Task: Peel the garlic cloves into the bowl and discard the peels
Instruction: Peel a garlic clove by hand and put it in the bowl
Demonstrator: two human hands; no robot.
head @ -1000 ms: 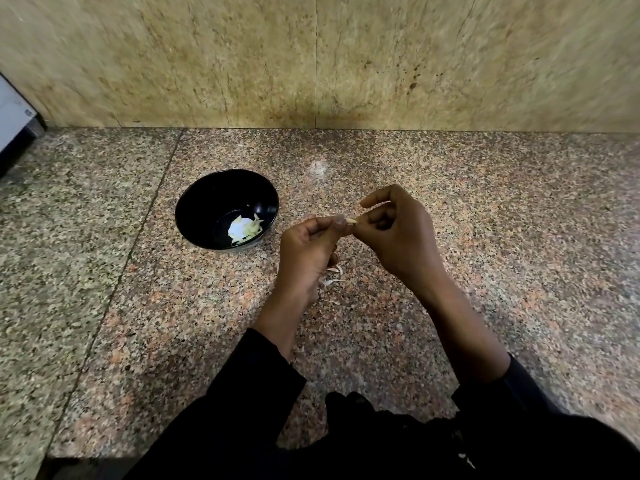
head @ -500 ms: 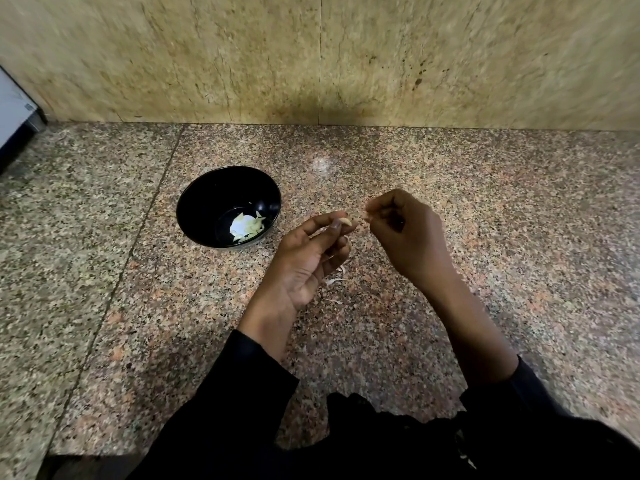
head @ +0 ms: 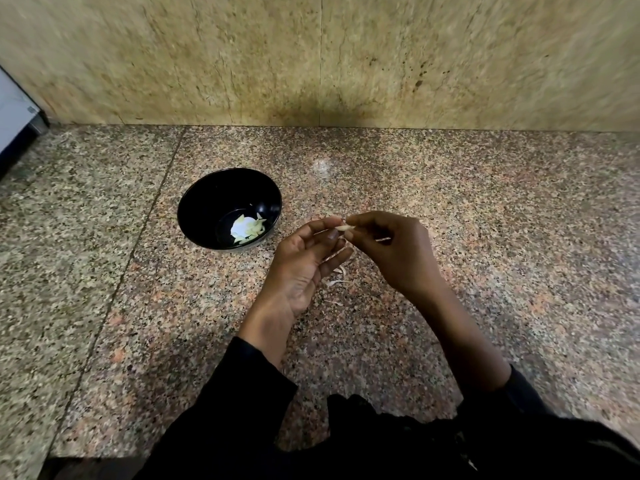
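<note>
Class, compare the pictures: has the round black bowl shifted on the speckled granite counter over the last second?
No. The round black bowl keeps its place just right of the counter seam; only the camera shifted slightly.

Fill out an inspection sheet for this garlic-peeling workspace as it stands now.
Surface: speckled granite counter, seam line running down the left part.
Job's things: black bowl holding pale peeled garlic pieces; one garlic clove held between both hands above the counter.
Clutter: loose peels lying on the counter beneath the hands, outside the bowl.
Grippers: left hand palm up, fingertips pinching the clove; right hand pinching it from the other side.
Cables: nothing seen.
Surroundings: stained beige stone wall behind; edge of a white appliance at far left; dark sleeves at the bottom.
</note>
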